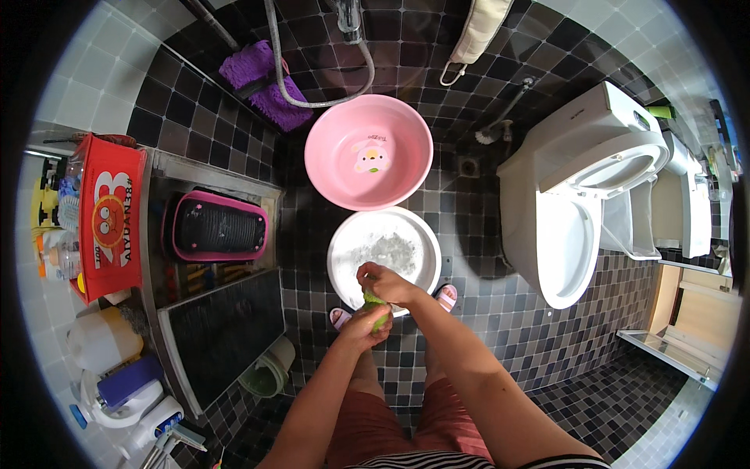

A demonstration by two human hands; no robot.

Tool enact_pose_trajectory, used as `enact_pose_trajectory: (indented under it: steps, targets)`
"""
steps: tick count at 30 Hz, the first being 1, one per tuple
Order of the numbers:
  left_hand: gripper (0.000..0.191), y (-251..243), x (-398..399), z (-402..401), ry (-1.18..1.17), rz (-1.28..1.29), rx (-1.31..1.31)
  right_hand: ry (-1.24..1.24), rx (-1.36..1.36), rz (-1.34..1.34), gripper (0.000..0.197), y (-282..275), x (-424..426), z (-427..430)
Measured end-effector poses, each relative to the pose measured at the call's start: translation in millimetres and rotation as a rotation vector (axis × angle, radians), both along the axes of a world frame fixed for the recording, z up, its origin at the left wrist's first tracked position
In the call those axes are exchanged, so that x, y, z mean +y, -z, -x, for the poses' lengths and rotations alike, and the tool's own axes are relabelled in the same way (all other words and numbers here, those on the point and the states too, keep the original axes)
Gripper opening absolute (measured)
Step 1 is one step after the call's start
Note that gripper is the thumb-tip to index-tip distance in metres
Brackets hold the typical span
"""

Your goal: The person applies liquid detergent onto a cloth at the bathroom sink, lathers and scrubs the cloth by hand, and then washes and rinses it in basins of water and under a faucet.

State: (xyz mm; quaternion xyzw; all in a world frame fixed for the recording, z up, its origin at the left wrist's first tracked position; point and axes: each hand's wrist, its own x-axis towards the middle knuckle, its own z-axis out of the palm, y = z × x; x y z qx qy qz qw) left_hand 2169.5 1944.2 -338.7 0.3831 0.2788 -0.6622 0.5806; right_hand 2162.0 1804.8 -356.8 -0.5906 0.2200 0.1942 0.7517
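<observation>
A bunched green cloth is gripped between my two hands, above the near rim of a white basin. My left hand is wrapped around its lower part, and some green shows between the fingers. My right hand is on the upper end, with the fingers curled over the basin. Cloudy, sudsy water lies in the white basin. Touching that basin's far side is a pink basin with a cartoon animal printed on its bottom.
A white toilet with its seat raised stands at right. Left are a cabinet with an open dark door, a pink-and-black washboard-like item and a red box of bottles. A shower hose hangs beside a purple mop head.
</observation>
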Motion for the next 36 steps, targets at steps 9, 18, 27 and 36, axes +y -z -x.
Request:
enact_pose_trajectory:
  steps: [9,18,27,36]
  targets:
    - [0.018,61,-2,28,0.934,-0.444,-1.562,0.229,0.203,0.657,0.019,28,35,11]
    - [0.026,-35,3,8,-0.093,0.302,0.255,0.239,-0.066,-0.553,0.058,-40,-15,40]
    - [0.033,-80,-9,40,-0.519,0.887,0.540,0.074,-0.387,-0.766,0.034,-100,-19,18]
    - [0.013,-28,-3,15,-0.139,0.274,0.126,0.107,0.032,-0.402,0.020,-64,-14,-7]
